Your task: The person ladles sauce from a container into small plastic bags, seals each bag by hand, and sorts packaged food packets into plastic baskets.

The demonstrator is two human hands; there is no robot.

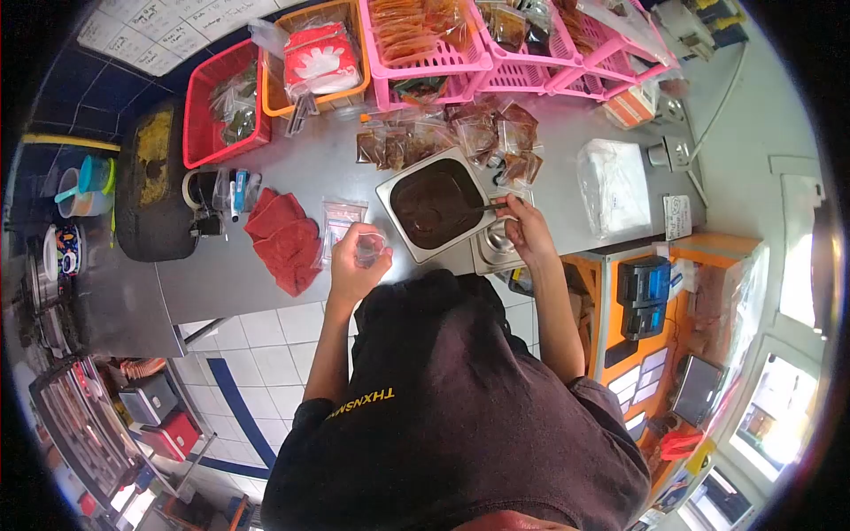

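A steel container (386, 188) of dark brown sauce sits on the steel counter in front of me. My right hand (524, 232) is closed on the handle of a dark utensil (496, 206) that reaches over the sauce at the container's right side. Left of the container, my left hand (358, 263) curls its fingers round a small clear cup or bag. Just beyond that hand lies a clear packet with a printed label (343, 215). A red cloth (283, 243) rests further left. Several filled sauce bags (403, 142) lie behind the container.
Along the back stand a red basket (202, 115), an orange basket (357, 93) and pink baskets (478, 64) with packets. A stack of clear bags (613, 188) lies at the right, and a black case (152, 226) stands at the left. A steel lid or tray (498, 245) is beside the container.
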